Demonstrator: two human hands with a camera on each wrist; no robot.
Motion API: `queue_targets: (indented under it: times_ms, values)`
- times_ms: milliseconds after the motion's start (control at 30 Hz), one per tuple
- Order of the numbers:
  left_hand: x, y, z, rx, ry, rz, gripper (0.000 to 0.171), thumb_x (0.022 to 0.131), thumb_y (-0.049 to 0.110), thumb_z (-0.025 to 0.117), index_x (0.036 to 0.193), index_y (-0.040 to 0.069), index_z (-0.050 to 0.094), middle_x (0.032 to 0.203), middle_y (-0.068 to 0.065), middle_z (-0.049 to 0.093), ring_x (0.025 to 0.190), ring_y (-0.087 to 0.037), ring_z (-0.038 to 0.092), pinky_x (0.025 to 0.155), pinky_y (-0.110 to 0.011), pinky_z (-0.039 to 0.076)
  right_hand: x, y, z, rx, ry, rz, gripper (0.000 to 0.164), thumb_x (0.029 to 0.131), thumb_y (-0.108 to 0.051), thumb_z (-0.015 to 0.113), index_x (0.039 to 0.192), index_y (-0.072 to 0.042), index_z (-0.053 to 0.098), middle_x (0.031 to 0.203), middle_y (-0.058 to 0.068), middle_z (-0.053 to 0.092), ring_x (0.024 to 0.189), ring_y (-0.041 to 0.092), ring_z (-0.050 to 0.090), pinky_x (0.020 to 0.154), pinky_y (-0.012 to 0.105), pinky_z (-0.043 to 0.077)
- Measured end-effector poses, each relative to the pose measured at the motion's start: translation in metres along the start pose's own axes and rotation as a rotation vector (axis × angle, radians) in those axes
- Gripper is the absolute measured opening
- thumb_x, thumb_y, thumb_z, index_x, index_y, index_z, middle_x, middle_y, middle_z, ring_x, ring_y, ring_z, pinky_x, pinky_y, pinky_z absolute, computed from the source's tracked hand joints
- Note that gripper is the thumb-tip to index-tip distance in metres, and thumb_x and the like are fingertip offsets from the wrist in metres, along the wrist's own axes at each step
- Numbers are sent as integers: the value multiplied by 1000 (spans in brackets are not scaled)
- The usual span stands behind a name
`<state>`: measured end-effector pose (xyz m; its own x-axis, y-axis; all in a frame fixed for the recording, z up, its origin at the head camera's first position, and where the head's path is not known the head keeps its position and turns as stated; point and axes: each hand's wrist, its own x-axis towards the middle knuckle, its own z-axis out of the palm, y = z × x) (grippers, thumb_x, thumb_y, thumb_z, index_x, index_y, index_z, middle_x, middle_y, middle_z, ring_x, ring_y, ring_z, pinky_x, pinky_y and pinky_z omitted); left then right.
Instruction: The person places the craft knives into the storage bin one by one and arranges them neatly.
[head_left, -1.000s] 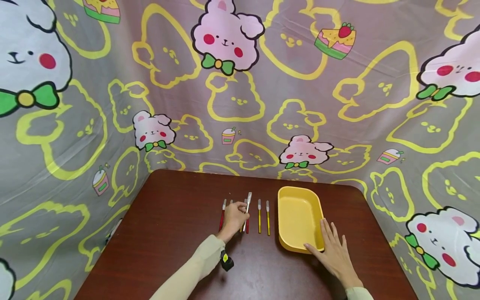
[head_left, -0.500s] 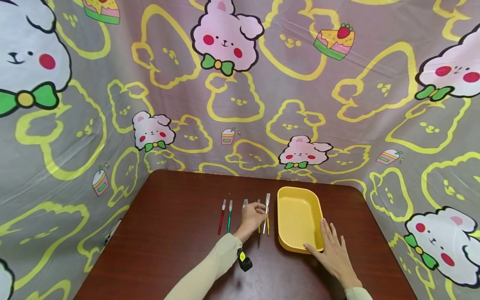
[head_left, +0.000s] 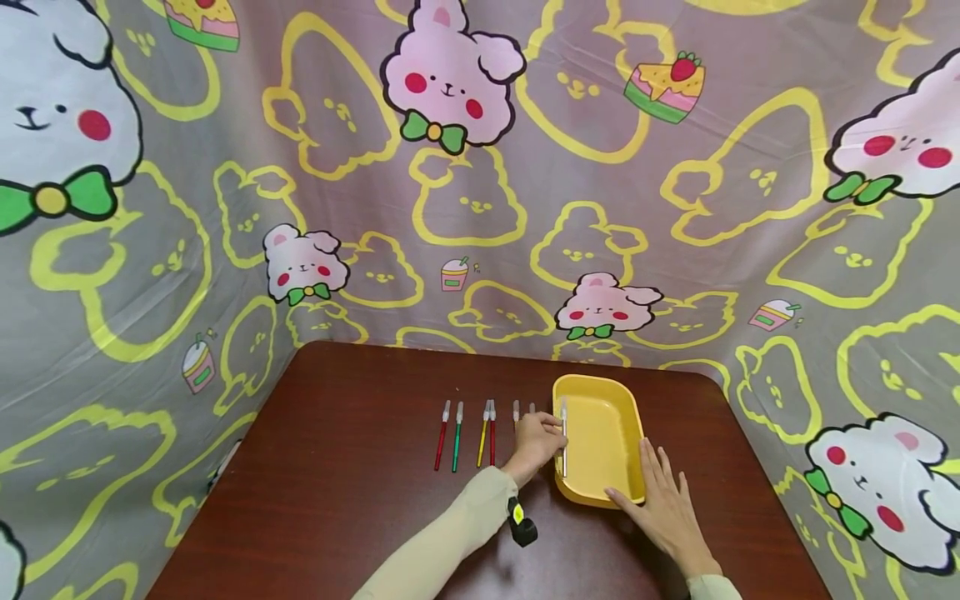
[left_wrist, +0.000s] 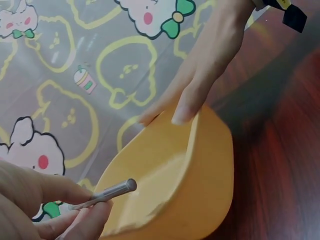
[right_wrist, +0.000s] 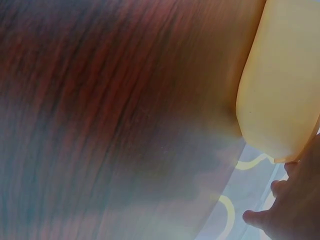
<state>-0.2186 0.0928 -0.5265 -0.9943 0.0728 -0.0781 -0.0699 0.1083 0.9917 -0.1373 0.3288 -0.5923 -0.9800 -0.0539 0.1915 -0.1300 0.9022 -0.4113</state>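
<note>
Over the tray (left_wrist: 212, 170) — clearest from left wrist — fingers (left_wrist: 62, 192) pinch a rod (left_wrist: 117, 190).

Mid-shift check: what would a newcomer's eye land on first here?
Probably the loud rabbit-print cloth behind and beside the dark table. Next, the bright yellow tray on the table's right side, with the right hand at its near right corner. Then the left hand, pinching a slim silver stick over the tray's left side.

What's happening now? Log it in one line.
left hand: pinches silver pen at yellow tray; right hand: touches tray; other pens: on table
</note>
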Motion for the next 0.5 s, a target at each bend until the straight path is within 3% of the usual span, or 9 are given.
queue_targets:
  times_ms: [267,500]
  values:
    - [0,-3,30,19,3,-5,22,76,-19,71,95,-8,75,72,-14,73,57,-18,71,54,-28,60,0,0,-1,-18,5,-6,111,93,-59,71,168,1,15,168,29,28,154,51,22,115,78,16]
    - [-5,2,51,22,15,-77,22,75,-20,72,92,-5,75,66,-8,69,55,-18,71,57,-33,62,-1,-1,-2,-23,-8,-2,111,94,-59,70,168,0,12,168,30,27,155,50,20,115,78,14]
